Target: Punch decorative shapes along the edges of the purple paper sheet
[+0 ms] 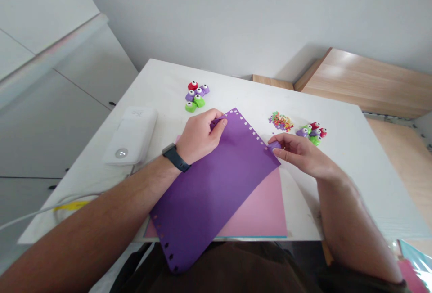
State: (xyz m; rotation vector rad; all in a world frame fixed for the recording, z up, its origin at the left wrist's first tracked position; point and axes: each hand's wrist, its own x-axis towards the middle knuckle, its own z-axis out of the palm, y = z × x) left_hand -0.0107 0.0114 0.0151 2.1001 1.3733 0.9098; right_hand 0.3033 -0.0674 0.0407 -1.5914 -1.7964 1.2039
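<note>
A purple sheet of paper [219,185] lies slanted over the table, its near corner hanging past the front edge. Star- and flower-shaped holes line its far right edge, and more run along its near left edge. My left hand [202,133] pinches the sheet by its far left edge, fingers curled under it. In my right hand [300,155] is a small purple craft punch [274,146], set on the sheet's right edge at the end of the row of holes. Beneath the purple sheet lies pink paper [261,212], partly covered.
Small coloured paper cutouts [281,121] form a pile beyond my right hand. Several punches [314,133] stand beside it, and another group of punches [196,96] sits at the back left. A white box-like device [133,135] with a cable [81,196] is on the left.
</note>
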